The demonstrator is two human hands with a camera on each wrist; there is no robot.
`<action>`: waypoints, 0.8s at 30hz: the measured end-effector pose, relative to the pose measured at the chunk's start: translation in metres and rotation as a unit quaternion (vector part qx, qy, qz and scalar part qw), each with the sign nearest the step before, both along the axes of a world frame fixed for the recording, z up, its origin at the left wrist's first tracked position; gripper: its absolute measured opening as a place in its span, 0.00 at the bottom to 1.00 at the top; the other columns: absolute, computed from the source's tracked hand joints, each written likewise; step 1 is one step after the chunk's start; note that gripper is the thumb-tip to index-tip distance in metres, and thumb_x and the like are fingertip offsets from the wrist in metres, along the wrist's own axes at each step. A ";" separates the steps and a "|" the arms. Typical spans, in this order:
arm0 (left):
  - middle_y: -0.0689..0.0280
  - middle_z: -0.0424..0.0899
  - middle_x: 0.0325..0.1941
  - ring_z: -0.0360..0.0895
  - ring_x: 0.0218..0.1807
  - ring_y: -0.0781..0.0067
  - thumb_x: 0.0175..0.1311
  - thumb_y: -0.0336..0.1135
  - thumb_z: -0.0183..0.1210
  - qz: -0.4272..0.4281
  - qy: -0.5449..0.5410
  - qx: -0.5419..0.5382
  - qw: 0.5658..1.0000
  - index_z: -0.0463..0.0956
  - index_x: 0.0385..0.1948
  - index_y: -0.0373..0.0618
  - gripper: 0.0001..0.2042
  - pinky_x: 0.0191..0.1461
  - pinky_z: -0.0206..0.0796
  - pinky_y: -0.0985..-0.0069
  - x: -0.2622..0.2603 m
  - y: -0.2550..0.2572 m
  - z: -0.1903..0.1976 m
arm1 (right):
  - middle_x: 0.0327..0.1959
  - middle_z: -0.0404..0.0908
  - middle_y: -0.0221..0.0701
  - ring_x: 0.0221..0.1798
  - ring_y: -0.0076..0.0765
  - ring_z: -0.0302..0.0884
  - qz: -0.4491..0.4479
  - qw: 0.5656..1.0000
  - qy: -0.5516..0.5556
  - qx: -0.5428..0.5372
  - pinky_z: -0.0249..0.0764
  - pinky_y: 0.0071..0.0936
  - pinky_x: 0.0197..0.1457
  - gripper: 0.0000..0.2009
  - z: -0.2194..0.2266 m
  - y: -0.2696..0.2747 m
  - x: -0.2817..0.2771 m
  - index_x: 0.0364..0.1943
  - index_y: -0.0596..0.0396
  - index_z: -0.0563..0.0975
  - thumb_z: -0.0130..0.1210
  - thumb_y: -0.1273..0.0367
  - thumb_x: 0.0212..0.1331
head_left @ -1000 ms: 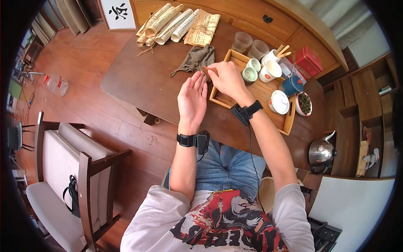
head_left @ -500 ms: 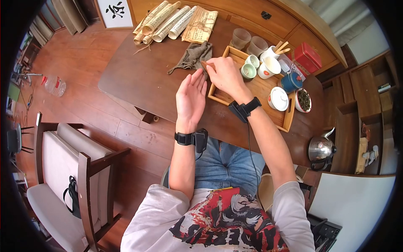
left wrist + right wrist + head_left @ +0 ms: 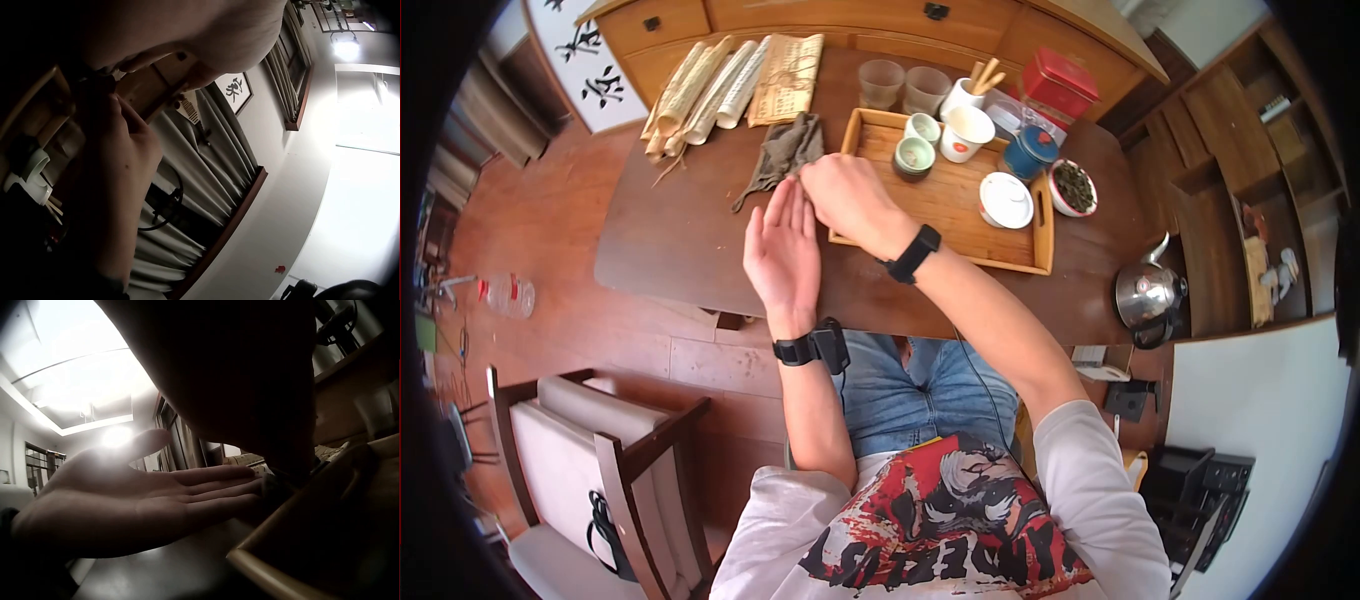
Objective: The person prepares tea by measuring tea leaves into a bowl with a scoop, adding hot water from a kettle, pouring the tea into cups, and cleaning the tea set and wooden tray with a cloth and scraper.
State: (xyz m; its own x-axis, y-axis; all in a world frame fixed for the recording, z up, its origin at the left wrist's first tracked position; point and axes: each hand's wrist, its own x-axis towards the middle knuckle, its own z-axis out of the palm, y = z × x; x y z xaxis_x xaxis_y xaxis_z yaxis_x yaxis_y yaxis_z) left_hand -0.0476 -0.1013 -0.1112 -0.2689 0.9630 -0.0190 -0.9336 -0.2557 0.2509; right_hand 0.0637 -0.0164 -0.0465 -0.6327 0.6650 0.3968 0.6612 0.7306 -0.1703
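Palm up with the fingers extended, my left hand [image 3: 788, 265] is held over the front of the table [image 3: 670, 235]. Its fingertips meet my right hand [image 3: 848, 195], which is bent over them with its fingers curled, pinching a small pointed brown piece. The fingers now hide most of that piece in the head view, and its kind cannot be told. A crumpled grey-brown cloth [image 3: 788, 150] lies just beyond the fingertips. To the right sits a wooden tray [image 3: 960, 258] with two small green cups [image 3: 914, 153], a white cup [image 3: 967, 133] and a lidded white bowl [image 3: 1006, 200].
Paper scrolls [image 3: 700, 90] and a bundle of written sheets [image 3: 787, 78] lie at the back left. Behind the tray stand two glasses [image 3: 881, 83], a holder of wooden tools [image 3: 965, 98] and a red tin [image 3: 1058, 85]. A blue jar [image 3: 1030, 152], leaf bowl [image 3: 1073, 187] and kettle [image 3: 1150, 297] are right.
The head view has swung, so the table and tray sit further left in it. Both hands stay together, fingertips meeting; the brown piece that showed earlier is now mostly covered by the right hand.
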 end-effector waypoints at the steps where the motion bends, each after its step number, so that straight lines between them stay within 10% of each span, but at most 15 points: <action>1: 0.40 0.69 0.82 0.64 0.86 0.49 0.88 0.47 0.48 0.001 0.011 -0.002 1.000 0.62 0.76 0.18 0.34 0.91 0.53 0.57 0.000 0.000 0.001 | 0.31 0.91 0.44 0.41 0.51 0.95 0.004 1.000 -0.006 0.004 0.90 0.43 0.42 0.03 -0.001 -0.001 0.000 0.28 0.53 0.90 0.66 0.72 0.54; 11: 0.47 0.64 0.87 0.54 0.91 0.54 0.89 0.49 0.48 -0.018 0.092 -0.041 0.995 0.60 0.81 0.24 0.34 0.94 0.44 0.60 -0.010 -0.007 0.007 | 0.39 0.91 0.53 0.42 0.60 0.92 0.052 0.961 0.189 -0.193 0.88 0.47 0.49 0.11 0.015 -0.001 0.025 0.46 0.62 0.90 0.62 0.71 0.67; 13: 0.44 0.63 0.87 0.57 0.90 0.54 0.90 0.43 0.47 0.101 0.253 -0.134 0.953 0.58 0.81 0.24 0.31 0.94 0.47 0.61 0.002 -0.010 0.020 | 0.40 0.92 0.52 0.43 0.59 0.93 0.017 0.936 0.270 -0.225 0.88 0.42 0.50 0.12 0.034 -0.012 0.043 0.49 0.62 0.91 0.65 0.69 0.68; 18: 0.50 0.88 0.67 0.87 0.63 0.66 0.85 0.30 0.59 0.061 0.401 -0.073 0.911 0.75 0.72 0.28 0.21 0.68 0.79 0.72 0.022 -0.019 0.055 | 0.37 0.95 0.41 0.38 0.32 0.93 0.027 0.850 0.417 -0.322 0.86 0.31 0.44 0.11 0.030 -0.024 0.088 0.50 0.65 0.89 0.66 0.70 0.73; 24: 0.66 0.91 0.42 0.85 0.40 0.77 0.80 0.29 0.66 -0.006 0.484 -0.070 0.872 0.86 0.58 0.30 0.13 0.51 0.78 0.78 0.066 -0.018 0.061 | 0.43 0.90 0.30 0.42 0.24 0.89 -0.007 0.772 0.485 -0.412 0.84 0.24 0.47 0.13 0.031 -0.058 0.143 0.59 0.66 0.86 0.64 0.71 0.78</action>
